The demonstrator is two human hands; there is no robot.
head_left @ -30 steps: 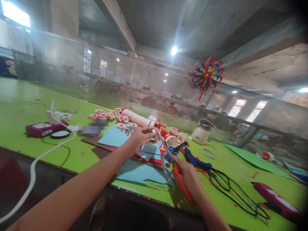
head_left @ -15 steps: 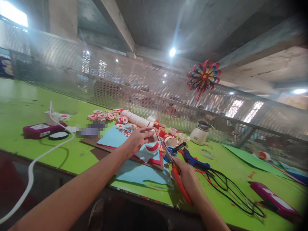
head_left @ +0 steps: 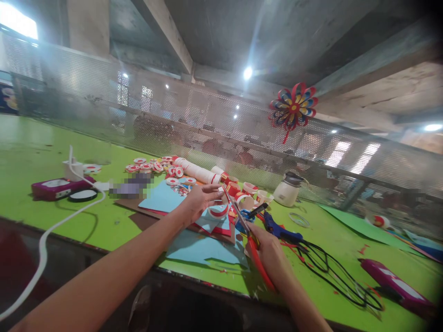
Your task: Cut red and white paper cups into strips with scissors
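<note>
1. A concrete room with ceiling lights; a mesh screen [head_left: 194, 120] runs behind a green table [head_left: 51, 133], and a paper flower [head_left: 294, 108] hangs before it.
2. Far left, a purple box [head_left: 51, 189] sits closed, its contents hidden, beside a white plug [head_left: 73, 170] with a white cable and a black-rimmed round lid [head_left: 83, 195].
3. Next, a pile of red-and-white discs [head_left: 145, 167] lies behind blue paper [head_left: 162, 196]; a long white stack [head_left: 197, 170] lies on its side.
4. The left hand [head_left: 199, 203] reaches in over the blue paper, forearm slanting up from the lower left. Its fingers stretch forward, tips pinching a red-and-white paper piece [head_left: 224, 196], which is between the two hands. A red-and-white curved strip [head_left: 218, 212] shows just below.
5. Behind the scissors' blades stand open paper cups [head_left: 249, 188], some cut to rings; their insides are too small to read.
6. The right hand [head_left: 268, 244] curls its fingers around the scissors [head_left: 261, 267], blades pointing up and left to the piece; contact is unclear.
7. Further right: a blue glue gun [head_left: 282, 230], a lidded white jug [head_left: 286, 191] with contents hidden, a green sheet [head_left: 363, 228] and another purple device [head_left: 394, 281].
</note>
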